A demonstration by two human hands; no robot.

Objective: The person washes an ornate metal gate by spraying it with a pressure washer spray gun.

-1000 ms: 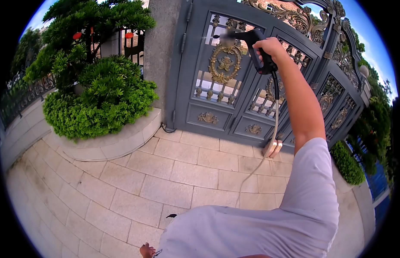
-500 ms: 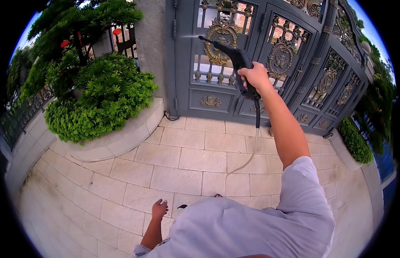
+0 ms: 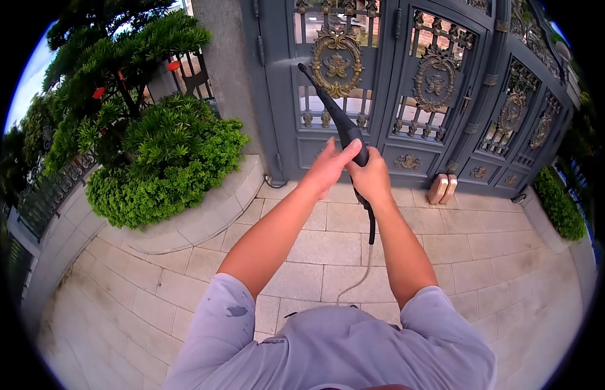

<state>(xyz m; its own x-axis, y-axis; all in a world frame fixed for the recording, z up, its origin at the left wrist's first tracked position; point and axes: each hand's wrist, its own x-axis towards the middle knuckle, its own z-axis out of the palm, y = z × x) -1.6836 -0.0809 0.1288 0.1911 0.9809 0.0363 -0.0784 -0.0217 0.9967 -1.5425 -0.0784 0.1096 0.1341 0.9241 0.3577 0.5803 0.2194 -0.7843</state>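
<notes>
My right hand [image 3: 373, 177] is wrapped around the grip of a black pressure washer gun [image 3: 341, 120]. The gun points up and forward, its nozzle [image 3: 302, 67] in front of the grey metal gate [image 3: 286, 97]. Beside the gun's body is my left hand [image 3: 328, 168], thumb and fingers apart. Its thumb overlaps the gun's edge; whether it touches the gun I cannot tell. From the gun's lower end a thin pale hose [image 3: 366, 273] runs down to the paving.
Gold ornaments [image 3: 337, 64] decorate the gate panels. Two copper-coloured blocks [image 3: 442, 188] stand at the gate's foot. A curved stone planter [image 3: 192, 224] with green shrubs [image 3: 166, 172] is on the left, next to a stone pillar [image 3: 223, 58]. Pale paving [image 3: 322, 250] covers the ground.
My left hand has come up from low at my side to the gun. My right hand has lowered and moved slightly left with the gun, which now points more steeply upward.
</notes>
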